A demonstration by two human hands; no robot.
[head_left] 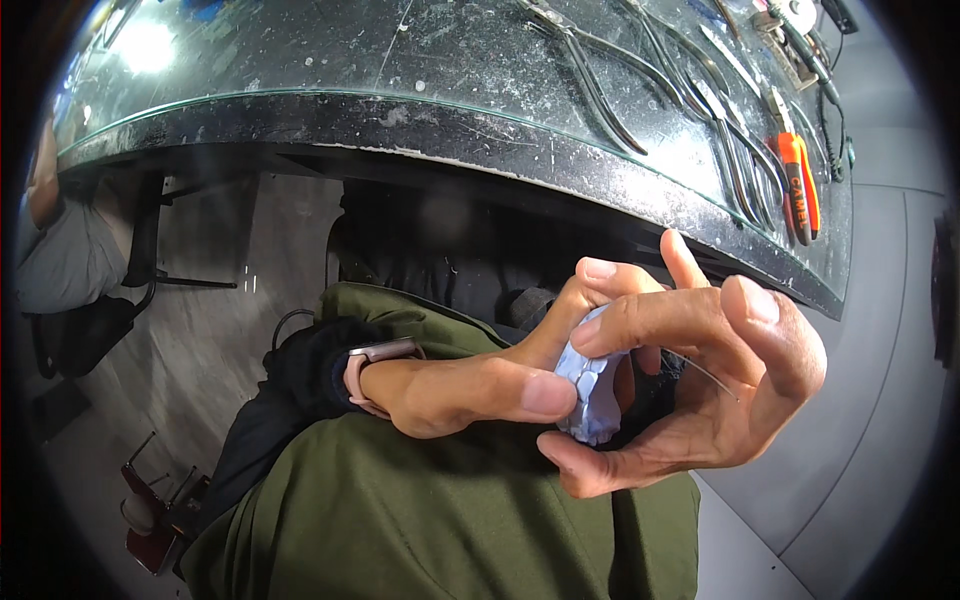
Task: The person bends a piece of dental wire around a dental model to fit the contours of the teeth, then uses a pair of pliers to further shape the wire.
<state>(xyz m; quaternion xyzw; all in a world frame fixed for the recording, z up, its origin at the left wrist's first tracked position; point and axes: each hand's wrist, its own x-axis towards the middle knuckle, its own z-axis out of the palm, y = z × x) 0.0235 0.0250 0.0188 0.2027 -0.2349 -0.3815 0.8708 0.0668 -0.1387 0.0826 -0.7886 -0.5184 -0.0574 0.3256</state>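
A pale blue dental cast is held between both hands over my lap. My left hand, with a pink-banded watch at the wrist, grips it with the thumb along its near side and fingers behind. My right hand curls round the cast, a fingertip on its top and the thumb at its lower end. A thin metal wire sticks out rightward across my right palm; where its other end sits is hidden by my fingers.
The glass-topped dark bench edge runs beyond my hands, bearing several steel pliers, orange-handled cutters and a corded tool. Another person sits on a chair at the left. A red-seated chair stands lower left.
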